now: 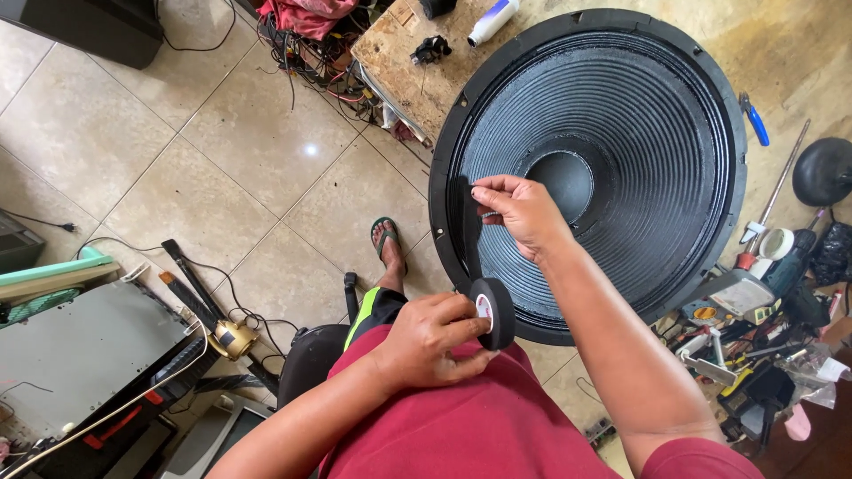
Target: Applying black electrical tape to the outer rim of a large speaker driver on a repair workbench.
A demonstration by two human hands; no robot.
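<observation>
Gripped the roll of black tape (493, 310) in left hand (435, 341), pinched its drawn-out strip (470, 232) in right hand (524, 213), at seven o'clock of the speaker cone (621, 115); probably needed cutting next.

Bright daylight, sharp focus; glare spot on floor tile (310, 149) (wide-angle edge bending).

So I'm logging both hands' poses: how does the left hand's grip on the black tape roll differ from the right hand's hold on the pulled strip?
The left hand wraps around the black tape roll, low near the lap; the right hand pinches the black tape strip by its end, raised before the large black speaker cone. Both are bare.
</observation>
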